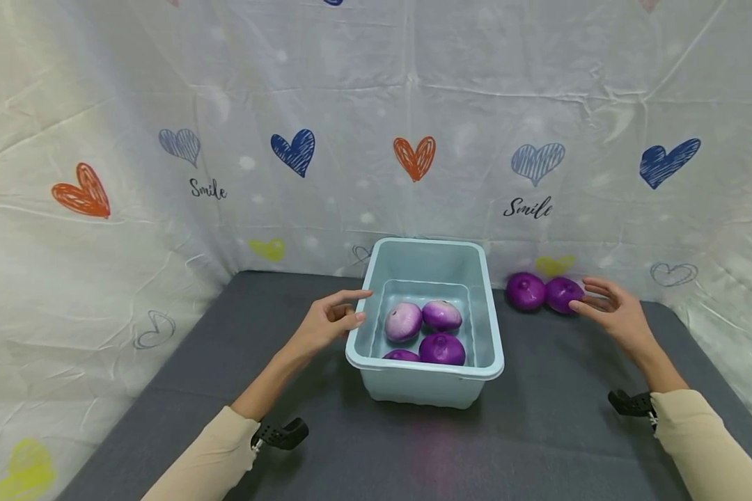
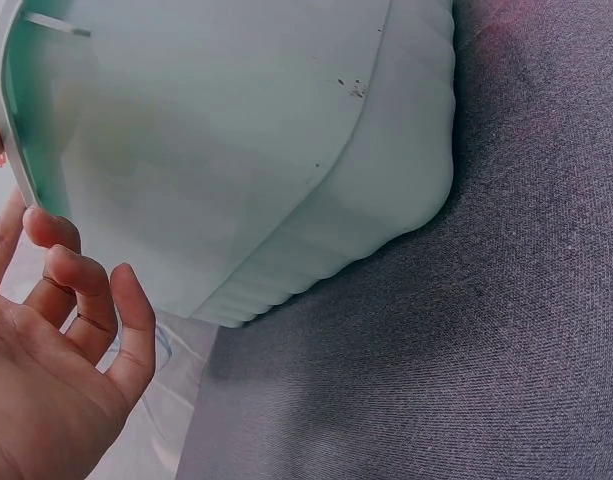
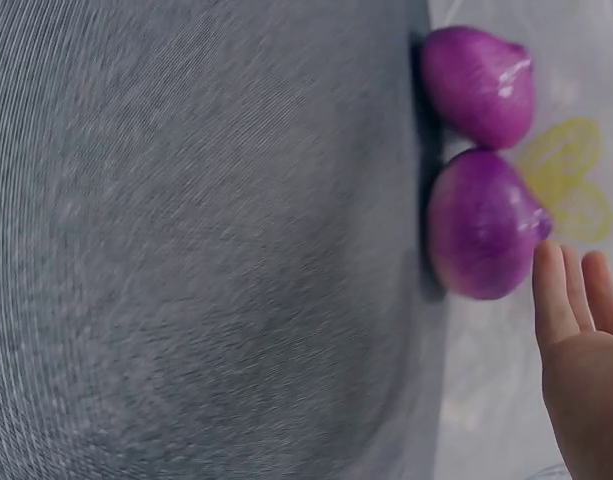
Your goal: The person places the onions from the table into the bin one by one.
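A pale blue plastic tub [image 1: 431, 383] stands on the dark table cloth. Several purple onions [image 1: 441, 348] lie inside it; its near wall partly hides one. My left hand [image 1: 323, 325] is at the tub's left side with loosely bent fingers, thumb and index tips at the rim. Right of the tub, two deep purple onions, a left one [image 1: 526, 291] and a right one [image 1: 562, 295], sit side by side. My right hand [image 1: 620, 316] reaches around the right onion with spread thumb and fingers. In the right wrist view its fingertips [image 3: 548, 260] are close to that onion; contact is unclear.
A white curtain [image 1: 351, 83] printed with hearts and "Smile" hangs right behind the table. The grey cloth [image 1: 551, 424] covers the tabletop around the tub. A black strap [image 1: 280, 435] sits on the left wrist, another strap [image 1: 629, 402] on the right.
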